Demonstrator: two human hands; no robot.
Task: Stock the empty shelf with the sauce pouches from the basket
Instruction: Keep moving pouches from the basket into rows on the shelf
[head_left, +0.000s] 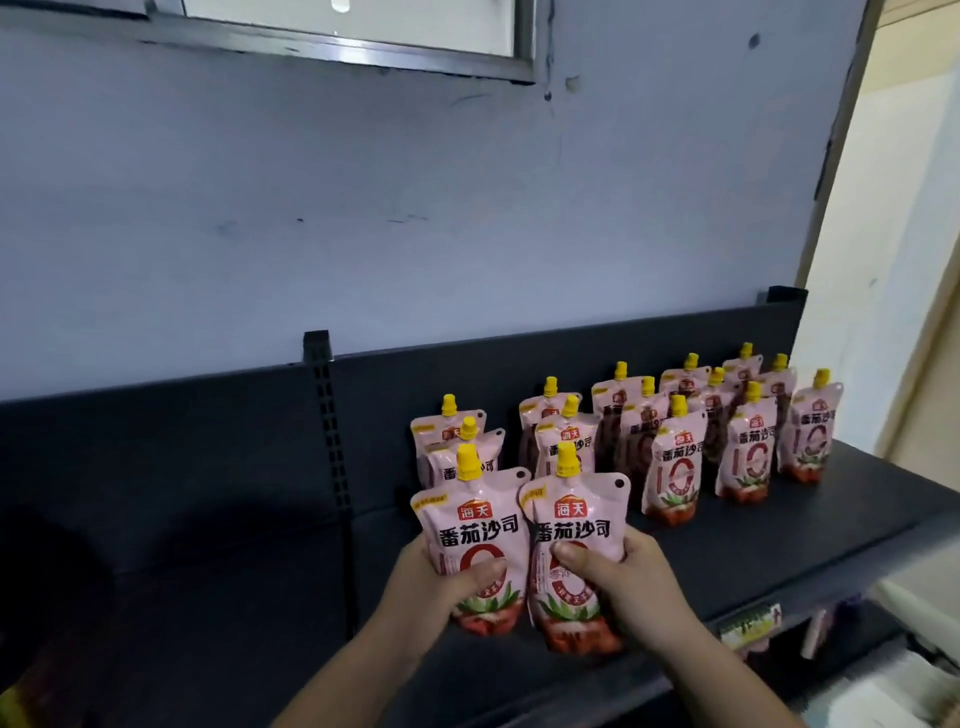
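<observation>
Two pink tomato-sauce pouches with yellow spout caps are held upright, side by side, over the dark shelf (779, 545). The left hand (441, 587) grips the left pouch (475, 525) and the right hand (628, 587) grips the right pouch (576, 519), thumbs across the fronts. Behind them are standing pouches (675, 467), thirteen as far as the overlapping rows let me count, in five columns running to the shelf's right end. Open shelf room lies left of the slotted upright (324, 415).
</observation>
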